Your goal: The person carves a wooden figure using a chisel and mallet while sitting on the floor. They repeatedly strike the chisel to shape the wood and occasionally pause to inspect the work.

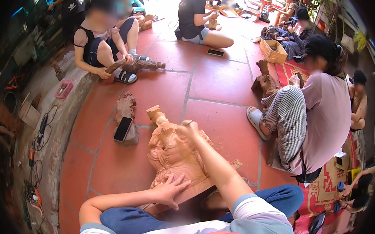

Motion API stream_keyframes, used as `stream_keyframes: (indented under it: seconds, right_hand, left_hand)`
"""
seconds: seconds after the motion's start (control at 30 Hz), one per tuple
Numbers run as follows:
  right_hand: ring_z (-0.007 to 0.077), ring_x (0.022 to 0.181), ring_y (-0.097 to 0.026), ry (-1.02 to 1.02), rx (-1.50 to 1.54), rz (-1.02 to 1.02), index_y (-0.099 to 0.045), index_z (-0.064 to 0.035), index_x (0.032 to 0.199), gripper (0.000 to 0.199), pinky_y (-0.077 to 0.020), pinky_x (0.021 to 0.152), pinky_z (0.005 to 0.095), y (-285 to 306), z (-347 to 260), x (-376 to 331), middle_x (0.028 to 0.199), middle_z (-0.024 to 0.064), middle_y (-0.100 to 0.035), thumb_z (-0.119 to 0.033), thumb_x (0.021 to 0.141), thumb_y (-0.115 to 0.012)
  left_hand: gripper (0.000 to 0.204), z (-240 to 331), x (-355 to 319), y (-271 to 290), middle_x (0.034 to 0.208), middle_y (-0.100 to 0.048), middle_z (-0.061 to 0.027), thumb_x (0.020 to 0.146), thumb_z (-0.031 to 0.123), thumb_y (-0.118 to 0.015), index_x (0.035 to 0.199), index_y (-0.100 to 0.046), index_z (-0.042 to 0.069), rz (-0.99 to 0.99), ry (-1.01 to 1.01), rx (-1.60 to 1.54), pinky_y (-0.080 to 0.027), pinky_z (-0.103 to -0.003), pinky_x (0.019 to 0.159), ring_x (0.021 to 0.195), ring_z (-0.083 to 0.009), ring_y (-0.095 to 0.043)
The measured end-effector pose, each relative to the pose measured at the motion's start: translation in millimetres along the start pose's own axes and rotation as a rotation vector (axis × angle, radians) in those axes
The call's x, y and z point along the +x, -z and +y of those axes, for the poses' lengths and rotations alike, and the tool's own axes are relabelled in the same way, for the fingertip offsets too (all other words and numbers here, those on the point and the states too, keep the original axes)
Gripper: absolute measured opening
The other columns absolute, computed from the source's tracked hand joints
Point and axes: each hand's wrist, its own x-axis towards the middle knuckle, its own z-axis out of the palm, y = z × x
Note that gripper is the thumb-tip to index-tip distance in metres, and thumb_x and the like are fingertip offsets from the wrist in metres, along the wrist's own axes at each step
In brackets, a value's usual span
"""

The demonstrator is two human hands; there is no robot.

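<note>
A pale carved wooden statue (172, 147) lies on its back before me, its narrow top end pointing away and its broad base close to my lap. Fingers spread, my left hand (171, 192) rests flat on the wood near the base. Farther up, my right hand (189, 129) is closed over the upper part of the statue. A small dark end of something shows at its fingers, too little to name. Left of the statue stands a darker carved wooden figure (126, 104), with a black phone (122, 129) leaning on its base.
Red floor tiles (219, 82) spread around me. At left, a raised concrete ledge (75, 97) carries a pink basket (64, 89) and corded power tools (42, 127). Close on the right sits a person (325, 112); others work on carvings farther off. A wooden crate (273, 51) stands at back right.
</note>
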Motion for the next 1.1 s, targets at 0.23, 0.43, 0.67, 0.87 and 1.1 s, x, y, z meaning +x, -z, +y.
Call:
stream_keyframes:
  seconds: [0.23,0.43,0.67,0.87,1.1]
  right_hand:
    - [0.0216,0.059,-0.064,-0.111,-0.07,-0.248,-0.065,-0.0012,0.067,0.019,-0.0494,0.057,0.0337,14.5,-36.3,-14.2,0.061,0.0132,-0.063,-0.02,0.067,-0.059]
    - [0.0264,0.056,-0.061,0.018,0.047,-0.017,-0.063,-0.0009,0.065,0.021,-0.0486,0.058,0.0345,-22.4,10.5,-9.9,0.06,0.0145,-0.061,-0.022,0.066,-0.067]
    - [0.0268,0.061,-0.063,0.002,-0.027,0.003,-0.064,-0.0021,0.071,0.022,-0.0488,0.06,0.0371,-19.9,-7.4,1.5,0.067,0.0154,-0.064,-0.023,0.066,-0.066]
    - [0.0249,0.063,-0.064,0.027,-0.121,-0.111,-0.066,-0.0027,0.067,0.019,-0.05,0.062,0.034,-12.8,7.9,-15.1,0.067,0.0143,-0.064,-0.022,0.066,-0.067]
    - [0.0281,0.066,-0.063,0.028,-0.069,-0.052,-0.067,-0.0051,0.07,0.021,-0.0502,0.064,0.0361,-2.5,4.5,-37.7,0.069,0.0143,-0.064,-0.025,0.065,-0.066]
  left_hand:
    - [0.113,5.9,-7.3,10.0,0.15,-0.002,-0.0188,0.057,0.039,-0.08,0.145,-0.011,0.023,-0.02,0.037,0.0,-0.03,-0.059,0.1,0.132,-0.0528,-0.005]
    - [0.113,2.1,-6.0,5.3,0.15,-0.001,-0.0192,0.058,0.042,-0.08,0.145,-0.011,0.023,0.004,0.007,0.009,-0.028,-0.062,0.1,0.132,-0.0525,-0.004]
    - [0.114,1.2,-6.5,2.8,0.15,-0.001,-0.019,0.057,0.042,-0.08,0.145,-0.011,0.023,-0.006,0.023,-0.009,-0.027,-0.061,0.1,0.132,-0.0524,-0.004]
    - [0.114,2.7,-5.8,7.4,0.15,0.0,-0.0185,0.057,0.042,-0.08,0.145,-0.011,0.024,-0.022,0.025,-0.005,-0.027,-0.062,0.1,0.132,-0.0522,-0.004]
    - [0.114,3.7,-4.4,4.3,0.15,-0.001,-0.0189,0.057,0.044,-0.08,0.145,-0.01,0.023,-0.026,0.022,0.026,-0.026,-0.062,0.1,0.132,-0.053,-0.004]
